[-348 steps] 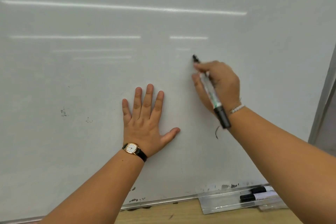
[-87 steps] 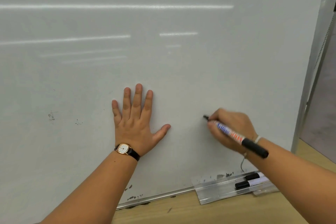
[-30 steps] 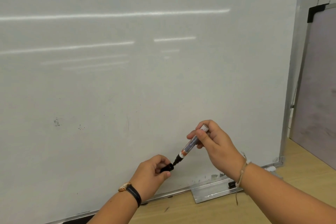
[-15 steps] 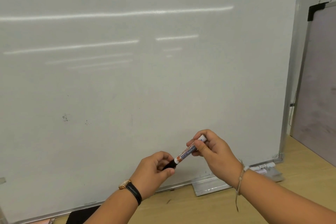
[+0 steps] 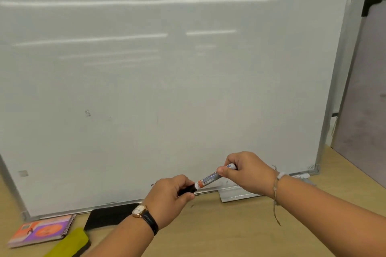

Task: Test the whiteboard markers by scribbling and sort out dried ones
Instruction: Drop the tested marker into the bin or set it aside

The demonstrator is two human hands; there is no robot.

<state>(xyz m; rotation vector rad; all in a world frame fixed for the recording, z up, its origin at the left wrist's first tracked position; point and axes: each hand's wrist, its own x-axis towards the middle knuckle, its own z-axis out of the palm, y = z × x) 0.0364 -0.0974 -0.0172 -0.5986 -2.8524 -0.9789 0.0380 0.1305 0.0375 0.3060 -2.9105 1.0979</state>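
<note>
A white marker [image 5: 210, 179] with blue print and an orange band lies slanted between both hands in front of the whiteboard [image 5: 156, 79]. My right hand [image 5: 246, 173] pinches its upper end. My left hand [image 5: 170, 197] grips the black cap [image 5: 188, 189], which sits over the marker's lower tip. The board stands on a wooden table [image 5: 229, 231] and shows only faint specks. At the board's lower right, another marker [image 5: 300, 176] lies partly hidden behind my right wrist.
A metal marker tray [image 5: 236, 194] sits under the board's bottom edge. At the lower left lie a black cloth [image 5: 106, 217], a yellow eraser [image 5: 69, 243] and an orange-purple booklet [image 5: 41, 230]. A grey panel [image 5: 363, 89] stands to the right of the board.
Both hands left the board and came together low. The cap has gone from apart from the tip onto it. The view has pulled back, showing the table's left side.
</note>
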